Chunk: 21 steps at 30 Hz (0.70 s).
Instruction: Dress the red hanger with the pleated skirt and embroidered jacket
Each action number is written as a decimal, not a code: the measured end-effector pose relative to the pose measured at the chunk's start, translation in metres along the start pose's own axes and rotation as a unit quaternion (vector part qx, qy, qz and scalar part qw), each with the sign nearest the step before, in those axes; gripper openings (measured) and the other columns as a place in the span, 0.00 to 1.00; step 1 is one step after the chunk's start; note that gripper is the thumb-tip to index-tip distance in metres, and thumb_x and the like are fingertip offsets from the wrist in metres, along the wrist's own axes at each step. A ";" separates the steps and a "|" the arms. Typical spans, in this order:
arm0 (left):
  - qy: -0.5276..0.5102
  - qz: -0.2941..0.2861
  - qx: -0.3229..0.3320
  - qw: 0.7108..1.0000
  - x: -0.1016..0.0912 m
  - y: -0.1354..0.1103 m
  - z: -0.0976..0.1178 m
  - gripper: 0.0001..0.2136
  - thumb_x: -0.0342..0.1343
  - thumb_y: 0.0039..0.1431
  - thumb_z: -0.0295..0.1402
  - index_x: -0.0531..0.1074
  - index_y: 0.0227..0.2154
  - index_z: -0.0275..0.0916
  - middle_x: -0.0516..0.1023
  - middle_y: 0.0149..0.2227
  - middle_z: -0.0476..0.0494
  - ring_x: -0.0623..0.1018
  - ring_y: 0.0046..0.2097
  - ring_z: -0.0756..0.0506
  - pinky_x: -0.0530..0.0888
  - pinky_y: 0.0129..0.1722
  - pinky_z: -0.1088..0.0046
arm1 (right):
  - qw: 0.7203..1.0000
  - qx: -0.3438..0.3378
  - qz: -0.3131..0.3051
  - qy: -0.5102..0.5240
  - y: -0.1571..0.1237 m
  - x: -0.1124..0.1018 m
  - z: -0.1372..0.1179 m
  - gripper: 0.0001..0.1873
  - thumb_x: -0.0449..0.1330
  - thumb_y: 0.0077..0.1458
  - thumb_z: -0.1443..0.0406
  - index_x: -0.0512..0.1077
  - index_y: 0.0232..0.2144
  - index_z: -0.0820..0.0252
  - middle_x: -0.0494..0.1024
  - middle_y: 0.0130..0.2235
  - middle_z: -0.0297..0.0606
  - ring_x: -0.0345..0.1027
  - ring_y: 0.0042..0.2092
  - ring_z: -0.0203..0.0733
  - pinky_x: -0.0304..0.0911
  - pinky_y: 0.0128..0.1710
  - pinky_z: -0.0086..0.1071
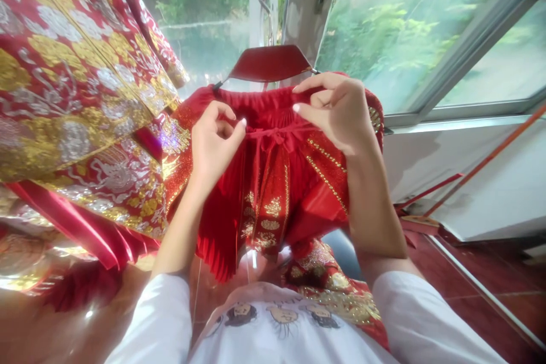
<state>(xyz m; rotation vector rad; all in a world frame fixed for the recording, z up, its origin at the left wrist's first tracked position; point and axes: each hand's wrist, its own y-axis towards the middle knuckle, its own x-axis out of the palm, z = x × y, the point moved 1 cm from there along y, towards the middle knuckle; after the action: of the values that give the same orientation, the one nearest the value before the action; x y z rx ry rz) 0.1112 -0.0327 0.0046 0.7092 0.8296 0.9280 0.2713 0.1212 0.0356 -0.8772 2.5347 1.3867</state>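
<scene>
A red pleated skirt (222,205) hangs in front of me from a hanger (270,62) with a dark red cover and metal clips. Across its top runs a thin red ribbon (294,129), tied in a bow (279,136) at the middle, its ends hanging down. My left hand (213,145) is beside the ribbon's left part, fingers curled, with thumb and index fingertips slightly apart. Over the right side of the gathered waistband (264,99) is my right hand (339,111), its thumb and index finger apart. Between the fingertips of either hand I see nothing held.
A red garment (85,68) with gold and silver embroidery hangs close on the left. Behind the hanger are sliding windows (409,45) and a sill. Gold-decorated red cloth (336,290) lies low near my body. A thin orange-red pole (482,165) leans at the right.
</scene>
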 end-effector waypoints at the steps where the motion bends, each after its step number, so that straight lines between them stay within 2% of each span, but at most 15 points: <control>1: 0.002 -0.001 -0.001 1.000 -0.001 0.000 -0.002 0.06 0.58 0.55 0.31 0.65 0.32 0.42 0.66 0.18 0.57 0.66 0.20 0.53 0.63 0.24 0.74 | 1.000 -0.004 0.012 -0.012 0.000 0.001 0.004 0.08 0.64 0.51 0.60 0.72 0.34 0.54 0.50 0.17 0.27 0.48 0.21 0.33 0.56 0.23 0.32; 6: 0.026 -0.020 -0.004 0.999 -0.002 -0.002 -0.011 0.06 0.59 0.54 0.30 0.66 0.32 0.42 0.66 0.17 0.57 0.66 0.20 0.53 0.64 0.25 0.75 | 0.995 -0.022 0.056 -0.076 -0.007 0.007 0.024 0.05 0.59 0.55 0.63 0.72 0.34 0.56 0.51 0.19 0.29 0.55 0.23 0.34 0.61 0.28 0.33; 9: 0.042 -0.017 0.033 0.998 -0.012 0.004 -0.006 0.05 0.59 0.56 0.33 0.69 0.33 0.43 0.72 0.22 0.54 0.70 0.23 0.51 0.66 0.26 0.74 | 0.987 -0.043 0.098 -0.117 -0.012 0.002 0.027 0.05 0.57 0.56 0.63 0.73 0.35 0.55 0.59 0.21 0.32 0.60 0.26 0.36 0.63 0.31 0.35; 12: 0.086 0.011 0.107 0.991 -0.036 0.022 0.003 0.06 0.59 0.57 0.35 0.72 0.37 0.45 0.78 0.35 0.48 0.75 0.35 0.47 0.71 0.38 0.68 | 0.966 -0.083 0.156 -0.187 -0.013 -0.019 0.027 0.08 0.56 0.58 0.62 0.74 0.39 0.53 0.73 0.34 0.39 0.69 0.37 0.42 0.66 0.41 0.41; 14: 0.147 0.020 0.148 0.978 -0.052 0.038 0.004 0.10 0.61 0.56 0.37 0.73 0.41 0.46 0.77 0.44 0.47 0.73 0.46 0.43 0.67 0.50 0.62 | 0.945 -0.102 0.181 -0.252 -0.013 -0.036 0.032 0.12 0.57 0.58 0.61 0.73 0.44 0.53 0.74 0.46 0.43 0.67 0.49 0.48 0.61 0.52 0.45; 15: 0.167 0.008 0.151 0.974 -0.058 0.045 0.001 0.12 0.61 0.55 0.38 0.73 0.43 0.46 0.77 0.46 0.46 0.72 0.48 0.41 0.65 0.52 0.60 | 0.939 -0.103 0.175 -0.276 -0.012 -0.043 0.037 0.15 0.58 0.57 0.60 0.73 0.47 0.53 0.73 0.50 0.44 0.65 0.53 0.50 0.58 0.55 0.46; 16: 0.174 -0.020 0.141 0.974 -0.062 0.051 -0.004 0.14 0.61 0.55 0.40 0.73 0.44 0.46 0.77 0.46 0.46 0.72 0.48 0.40 0.64 0.52 0.60 | 0.939 -0.097 0.156 -0.289 -0.011 -0.048 0.043 0.17 0.59 0.57 0.59 0.71 0.49 0.54 0.72 0.52 0.45 0.63 0.55 0.51 0.57 0.56 0.47; 18: 0.153 -0.082 0.099 0.980 -0.063 0.058 -0.017 0.13 0.60 0.56 0.43 0.74 0.41 0.45 0.78 0.39 0.46 0.73 0.40 0.42 0.66 0.44 0.64 | 0.950 -0.082 0.106 -0.281 -0.010 -0.052 0.056 0.19 0.58 0.57 0.59 0.70 0.51 0.54 0.73 0.51 0.44 0.66 0.52 0.50 0.61 0.53 0.46; 21: 0.142 -0.100 0.065 0.983 -0.058 0.058 -0.031 0.11 0.58 0.58 0.45 0.74 0.32 0.42 0.72 0.26 0.48 0.67 0.29 0.47 0.60 0.32 0.70 | 0.966 -0.076 0.078 -0.234 -0.007 -0.055 0.066 0.12 0.56 0.59 0.59 0.72 0.44 0.54 0.76 0.39 0.38 0.69 0.42 0.44 0.64 0.42 0.36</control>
<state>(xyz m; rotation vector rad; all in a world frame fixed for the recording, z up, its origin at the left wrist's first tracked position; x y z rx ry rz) 0.0414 -0.0539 0.0535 0.5980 1.2016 0.8078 0.3098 0.1949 0.0126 -0.3139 2.1913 1.6217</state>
